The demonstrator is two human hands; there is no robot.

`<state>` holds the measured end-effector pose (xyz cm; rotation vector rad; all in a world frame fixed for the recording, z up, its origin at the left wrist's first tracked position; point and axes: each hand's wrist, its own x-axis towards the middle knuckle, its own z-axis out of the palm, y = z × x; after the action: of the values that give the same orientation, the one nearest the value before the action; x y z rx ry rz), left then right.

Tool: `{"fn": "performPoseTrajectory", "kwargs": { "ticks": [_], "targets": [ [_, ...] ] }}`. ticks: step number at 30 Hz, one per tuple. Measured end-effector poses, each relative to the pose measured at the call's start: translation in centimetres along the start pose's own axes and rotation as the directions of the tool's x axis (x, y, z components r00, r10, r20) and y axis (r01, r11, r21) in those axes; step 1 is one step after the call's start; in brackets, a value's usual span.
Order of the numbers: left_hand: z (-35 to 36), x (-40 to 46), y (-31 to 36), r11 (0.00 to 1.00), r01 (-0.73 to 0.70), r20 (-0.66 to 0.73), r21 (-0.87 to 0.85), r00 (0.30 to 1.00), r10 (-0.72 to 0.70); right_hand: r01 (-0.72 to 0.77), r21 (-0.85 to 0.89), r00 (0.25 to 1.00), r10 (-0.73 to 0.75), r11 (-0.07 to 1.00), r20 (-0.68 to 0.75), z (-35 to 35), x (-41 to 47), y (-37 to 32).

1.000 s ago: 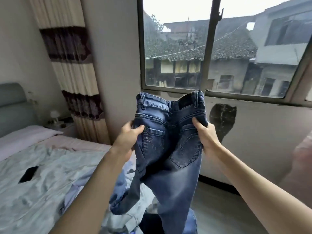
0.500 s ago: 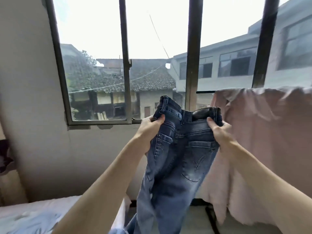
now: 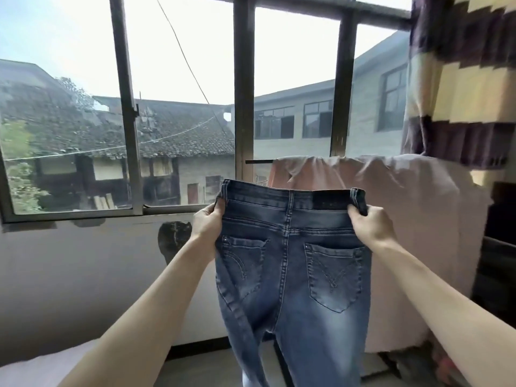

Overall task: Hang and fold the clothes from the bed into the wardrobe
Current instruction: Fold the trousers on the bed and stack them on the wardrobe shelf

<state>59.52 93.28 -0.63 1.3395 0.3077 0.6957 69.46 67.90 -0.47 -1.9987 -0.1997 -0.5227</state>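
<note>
Head view: one pair of blue jeans [image 3: 293,263], back side facing the camera with two rear pockets visible, held up in front of the window [image 3: 178,107]. Two hands present. The left hand [image 3: 208,223] pinches the left end of the waistband; the right hand [image 3: 370,227] grips the right end, fingers curled round the denim. Legs hang down between the forearms. One pink cloth [image 3: 405,208] is draped over a rail behind the jeans; one striped curtain [image 3: 458,79] hangs at upper right. Compared with half a second earlier, the waistband is now stretched flat and level, where it was bunched and tilted.
</note>
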Motion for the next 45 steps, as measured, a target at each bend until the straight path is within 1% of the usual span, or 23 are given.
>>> {"fn": "performPoseTrajectory", "kwargs": {
  "ticks": [3, 8, 11, 15, 19, 21, 23, 25, 26, 29, 32, 33, 34, 35, 36, 37, 38, 40, 41, 42, 43, 44, 45],
  "targets": [
    [2.3, -0.9, -1.2, 0.999, 0.038, 0.125, -0.014, 0.991, -0.036, -0.027, -0.002, 1.000, 0.027, 1.000, -0.014, -1.1, -0.3, 0.0],
    [5.1, -2.7, -2.8, 0.994, 0.109, 0.293, -0.033, 0.952, -0.095, 0.087, 0.138, 0.995, -0.093, 0.987, 0.034, -0.9, -2.7, -0.6],
    [6.8, -4.2, -4.2, 0.991, 0.126, 0.417, -0.048, 0.904, -0.095, 0.143, 0.190, 0.982, -0.163, 0.971, 0.092, 0.1, -4.0, -0.3],
    [9.4, -6.2, -5.4, 0.996, 0.080, 0.522, -0.044, 0.852, -0.046, 0.171, 0.289, 0.967, -0.217, 0.942, 0.133, 0.7, -5.3, 0.7],
    [10.2, -6.9, -6.3, 0.999, 0.046, 0.574, -0.005, 0.818, -0.035, 0.123, 0.382, 0.965, -0.200, 0.916, 0.168, 0.5, -6.2, 1.8],
    [10.3, -7.3, -6.8, 1.000, 0.009, 0.599, 0.006, 0.800, -0.011, 0.088, 0.433, 0.957, -0.198, 0.897, 0.214, 0.3, -6.5, 2.0],
    [10.2, -8.3, -6.8, 0.999, -0.033, 0.639, 0.014, 0.769, 0.016, -0.019, 0.493, 0.930, -0.166, 0.870, 0.329, 0.1, -6.7, 2.0],
    [9.8, -9.1, -7.1, 0.995, -0.091, 0.707, 0.052, 0.707, 0.027, -0.156, 0.517, 0.884, -0.115, 0.841, 0.452, -0.1, -6.7, 2.1],
    [9.6, -9.3, -7.4, 0.988, -0.129, 0.734, 0.085, 0.679, 0.025, -0.190, 0.507, 0.871, -0.094, 0.841, 0.482, 0.0, -6.6, 2.4],
    [8.3, -9.4, -8.0, 0.956, -0.232, 0.776, 0.181, 0.631, 0.006, -0.204, 0.467, 0.889, -0.036, 0.860, 0.456, 0.5, -6.6, 2.8],
    [6.5, -8.9, -8.3, 0.941, -0.255, 0.803, 0.221, 0.595, -0.027, -0.255, 0.554, 0.936, 0.059, 0.792, 0.347, 1.9, -6.7, 2.6],
    [6.2, -8.7, -8.3, 0.936, -0.292, 0.803, 0.196, 0.595, 0.018, -0.257, 0.586, 0.950, 0.089, 0.768, 0.299, 1.9, -6.4, 2.5],
    [5.6, -8.4, -8.4, 0.925, -0.338, 0.759, 0.172, 0.644, 0.094, -0.255, 0.609, 0.957, 0.107, 0.751, 0.269, 2.1, -6.4, 2.4],
    [4.7, -7.9, -8.4, 0.897, -0.404, 0.668, 0.179, 0.719, 0.190, -0.256, 0.620, 0.959, 0.117, 0.742, 0.257, 2.4, -6.5, 2.4],
    [3.8, -7.0, -8.5, 0.850, -0.471, 0.547, 0.238, 0.788, 0.283, -0.251, 0.611, 0.960, 0.111, 0.751, 0.258, 2.6, -6.4, 2.4],
    [2.7, -6.2, -8.5, 0.811, -0.495, 0.450, 0.311, 0.828, 0.333, -0.243, 0.587, 0.958, 0.095, 0.772, 0.272, 2.8, -6.5, 2.5],
    [1.7, -5.4, -8.3, 0.802, -0.467, 0.396, 0.373, 0.862, 0.317, -0.236, 0.561, 0.952, 0.073, 0.794, 0.297, 2.8, -6.6, 2.4],
    [-0.2, -3.8, -8.0, 0.844, -0.318, 0.382, 0.432, 0.912, 0.148, -0.231, 0.549, 0.929, 0.015, 0.803, 0.370, 2.9, -6.8, 2.0],
    [-0.9, -3.3, -7.9, 0.889, -0.222, 0.399, 0.400, 0.915, 0.048, -0.236, 0.564, 0.910, -0.023, 0.792, 0.413, 3.0, -6.8, 1.7],
    [-1.4, -3.1, -7.7, 0.940, -0.122, 0.431, 0.318, 0.902, -0.028, -0.238, 0.583, 0.889, -0.068, 0.777, 0.453, 3.1, -6.9, 1.3],
    [-1.8, -3.0, -7.6, 0.973, -0.056, 0.468, 0.224, 0.882, -0.058, -0.242, 0.597, 0.867, -0.106, 0.764, 0.487, 3.2, -6.9, 0.9],
    [-2.3, -2.9, -7.5, 0.985, -0.036, 0.479, 0.171, 0.876, -0.051, -0.240, 0.605, 0.849, -0.138, 0.759, 0.510, 3.4, -6.7, 0.5],
    [-2.5, -3.0, -7.2, 0.986, -0.055, 0.474, 0.158, 0.880, -0.026, -0.220, 0.602, 0.841, -0.163, 0.767, 0.515, 3.5, -6.6, 0.3]
  ]
}}
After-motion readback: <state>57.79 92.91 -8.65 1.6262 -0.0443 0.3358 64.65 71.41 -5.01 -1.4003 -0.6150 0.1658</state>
